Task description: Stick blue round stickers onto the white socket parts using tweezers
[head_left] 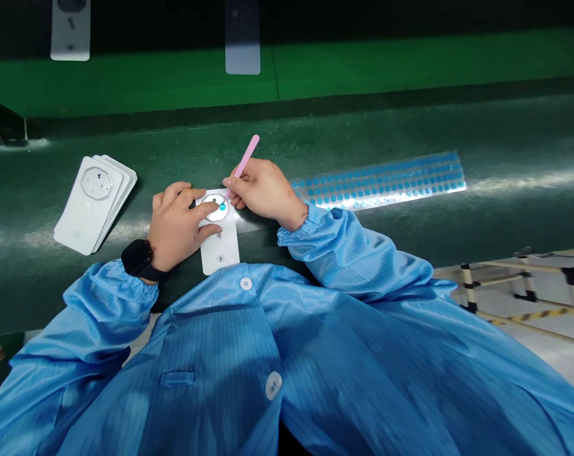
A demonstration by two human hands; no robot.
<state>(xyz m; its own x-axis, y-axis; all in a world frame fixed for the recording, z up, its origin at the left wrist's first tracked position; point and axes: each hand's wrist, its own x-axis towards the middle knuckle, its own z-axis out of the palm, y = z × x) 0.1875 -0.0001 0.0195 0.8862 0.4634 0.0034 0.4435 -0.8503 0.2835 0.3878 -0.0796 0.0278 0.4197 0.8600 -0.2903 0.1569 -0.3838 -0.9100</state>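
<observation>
We look down at our two bare hands on a dark green bench (315, 130). Our left hand (175, 225) lies open, its fingers (192, 201) spread and pressing flat on a narrow white card (221, 253); it grips nothing, and the card sits on the bench just in front of our chest. Our right hand (262, 193) is closed, thumb and fingers together, pinching a slim pink plastic tool (245, 158) like a pen. Its lower tip reaches into a round ring (215, 208) printed or fixed on the card, right by a small blue dot (223, 206) inside that ring. We cannot tell whether the tip touches the dot or only sits just beside it.

Small dark marks show on the card, inside the ring and below it, but they are too small for us to read, and we can make out no brand or word anywhere. A black watch (138, 259) sits on our left wrist, and blue striped smock sleeves (348, 253) cover both arms.

To the left of our hands lies a stack of white cards (94, 206), each with an octagonal outline. To the right, just beside our right hand, a clear strip of blue dots (379, 182) lies on the bench in neat rows.
</observation>
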